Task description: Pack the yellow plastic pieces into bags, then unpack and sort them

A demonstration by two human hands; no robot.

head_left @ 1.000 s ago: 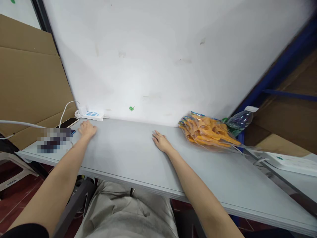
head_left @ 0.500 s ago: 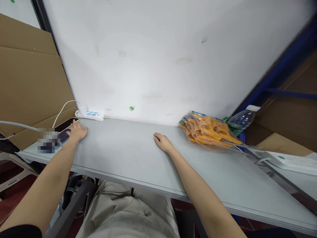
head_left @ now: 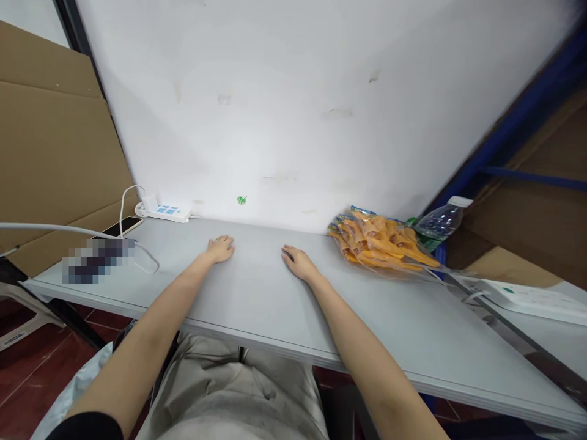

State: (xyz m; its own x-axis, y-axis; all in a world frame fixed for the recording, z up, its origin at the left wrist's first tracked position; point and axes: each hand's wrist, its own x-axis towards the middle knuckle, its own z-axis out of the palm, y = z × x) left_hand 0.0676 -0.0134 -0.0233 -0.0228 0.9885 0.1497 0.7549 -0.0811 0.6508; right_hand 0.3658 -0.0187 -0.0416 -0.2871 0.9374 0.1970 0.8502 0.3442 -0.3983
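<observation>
My left hand rests palm down on the grey table, its fingers stretched out and nothing in them. A short way to its right, my right hand also lies on the tabletop with fingers extended. A small dark patch shows between its thumb and fingers; whether it is a shadow or a thing I cannot tell. Farther right, by the wall, lies a clear plastic bag of orange objects, apart from my right hand.
On the left are a white power strip, a phone, white cables and a blurred dark item beside a cardboard sheet. A tilted plastic bottle and another power strip are at the right.
My left hand has moved right, from the blurred item and phone to the middle of the table. My right hand stays in place. The view has shifted slightly.
</observation>
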